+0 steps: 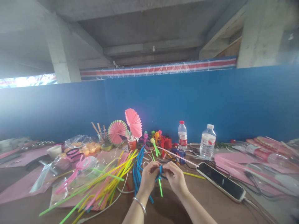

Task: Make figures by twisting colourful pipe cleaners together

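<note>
My left hand (149, 176), with a silver bangle at the wrist, pinches one side of a small looped blue pipe cleaner (160, 170). From the other side my right hand (175, 178) grips it, thumb and fingers together. Below the fingers hangs a light green pipe cleaner (160, 189); whether it is joined to the blue one is hard to see. Just left of my hands lies a bundle of blue pipe cleaners (138, 169). Behind them is a small green figure with a round yellowish head (153, 141).
Yellow, green and pink pipe cleaners (109, 174) spread across the left. A phone (220, 180) on a cable lies right. Two water bottles (182, 137) (207, 143) stand behind it. Pink paper fans (133, 122) rise from a red cup (132, 144) near the blue partition (163, 99).
</note>
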Tool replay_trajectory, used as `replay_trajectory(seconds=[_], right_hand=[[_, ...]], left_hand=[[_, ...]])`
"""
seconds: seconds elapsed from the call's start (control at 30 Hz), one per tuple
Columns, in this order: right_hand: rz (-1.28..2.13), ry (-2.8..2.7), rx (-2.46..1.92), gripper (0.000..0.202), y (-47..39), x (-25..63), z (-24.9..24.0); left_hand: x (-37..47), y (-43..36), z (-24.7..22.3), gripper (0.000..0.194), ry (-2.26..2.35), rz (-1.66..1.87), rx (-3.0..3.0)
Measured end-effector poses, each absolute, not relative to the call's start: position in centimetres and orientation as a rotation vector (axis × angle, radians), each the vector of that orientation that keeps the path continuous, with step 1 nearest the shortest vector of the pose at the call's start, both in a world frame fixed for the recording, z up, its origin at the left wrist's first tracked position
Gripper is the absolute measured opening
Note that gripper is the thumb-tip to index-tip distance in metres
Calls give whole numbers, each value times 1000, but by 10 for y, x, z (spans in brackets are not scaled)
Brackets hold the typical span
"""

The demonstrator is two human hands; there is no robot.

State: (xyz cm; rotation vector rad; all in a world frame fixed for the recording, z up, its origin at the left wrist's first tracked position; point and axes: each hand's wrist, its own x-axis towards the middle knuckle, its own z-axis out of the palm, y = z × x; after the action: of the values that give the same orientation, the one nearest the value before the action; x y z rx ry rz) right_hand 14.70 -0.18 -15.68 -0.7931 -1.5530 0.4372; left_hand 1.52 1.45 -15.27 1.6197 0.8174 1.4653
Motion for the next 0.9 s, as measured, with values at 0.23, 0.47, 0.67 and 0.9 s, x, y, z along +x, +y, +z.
replay_trajectory(seconds=[0.23, 0.47, 0.67, 0.9], right_hand=[[456, -1551, -845, 11, -2, 147, -157], [590, -1454, -966, 10, 1, 147, -159], [540, -1436, -997, 6, 3, 149, -161], [496, -1479, -927, 4, 6, 148, -164]], left_hand=[[13, 17, -153, 6, 766, 1487, 1629], [12, 17, -154, 9, 690, 1501, 1522], [11, 14, -154, 26, 642, 1412, 1551], [12, 17, -153, 24, 683, 1445, 1624]])
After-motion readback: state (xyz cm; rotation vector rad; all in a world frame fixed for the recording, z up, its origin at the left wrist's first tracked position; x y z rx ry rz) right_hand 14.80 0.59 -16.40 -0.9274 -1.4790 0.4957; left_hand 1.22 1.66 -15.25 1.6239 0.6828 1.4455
